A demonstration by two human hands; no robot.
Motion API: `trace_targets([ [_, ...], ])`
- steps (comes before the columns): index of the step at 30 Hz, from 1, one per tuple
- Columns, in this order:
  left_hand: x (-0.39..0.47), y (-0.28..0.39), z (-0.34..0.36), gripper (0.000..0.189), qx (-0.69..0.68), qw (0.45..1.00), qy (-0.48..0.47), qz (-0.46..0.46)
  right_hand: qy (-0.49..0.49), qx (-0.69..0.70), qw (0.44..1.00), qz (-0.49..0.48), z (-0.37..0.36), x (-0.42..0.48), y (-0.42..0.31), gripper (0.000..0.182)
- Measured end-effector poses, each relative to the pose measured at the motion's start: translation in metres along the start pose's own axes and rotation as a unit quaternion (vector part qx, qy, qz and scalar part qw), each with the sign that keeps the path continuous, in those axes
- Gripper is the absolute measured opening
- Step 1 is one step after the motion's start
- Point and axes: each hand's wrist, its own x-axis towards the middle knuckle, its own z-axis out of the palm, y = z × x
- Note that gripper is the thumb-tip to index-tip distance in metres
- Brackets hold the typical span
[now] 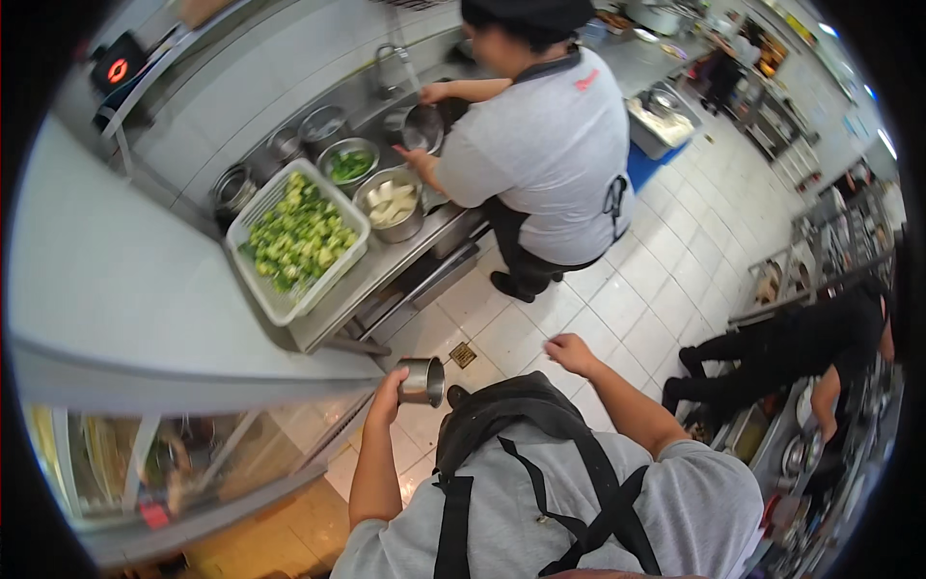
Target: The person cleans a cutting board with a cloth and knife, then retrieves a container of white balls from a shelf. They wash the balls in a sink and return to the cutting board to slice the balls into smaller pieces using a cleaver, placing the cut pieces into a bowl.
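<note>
My left hand (391,396) grips a stainless steel cup (419,381), tilted on its side with its mouth facing right. Its inside is mostly hidden from this angle. Out over the tiled floor, my right hand (571,354) is loosely curled and appears to hold nothing. Closest to the cup is the steel counter (318,327), a short way beyond it. On that counter stands a white plastic basket (289,311) of cut broccoli (304,235). Beside it are a steel pot (401,230) of pale cut pieces and a steel bowl (350,165) of green leaves.
A co-worker (542,159) stands at the sink, holding a metal container (423,130) under the tap (391,58). A glass-fronted cabinet (181,391) is on my left. Another person (810,340) bends over a counter at right. A floor drain (463,354) lies ahead.
</note>
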Motion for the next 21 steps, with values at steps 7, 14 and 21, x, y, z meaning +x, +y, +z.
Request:
trace_targets([
  [7, 0.111, 0.096, 0.145, 0.075, 0.305, 0.913, -0.175, 0.205, -0.076, 0.265, 0.96, -0.044, 0.036, 0.048, -0.143, 0.059],
  [14, 0.153, 0.096, 0.145, 0.064, 0.393, 0.88, -0.169, 0.204, -0.026, 0.186, 0.982, 0.028, 0.053, 0.142, -0.11, 0.046],
  [21, 0.091, 0.156, 0.062, 0.022, 0.247, 0.946, 0.077, 0.194, -0.132, 0.008, 0.963, -0.236, 0.02, 0.156, -0.221, 0.052],
])
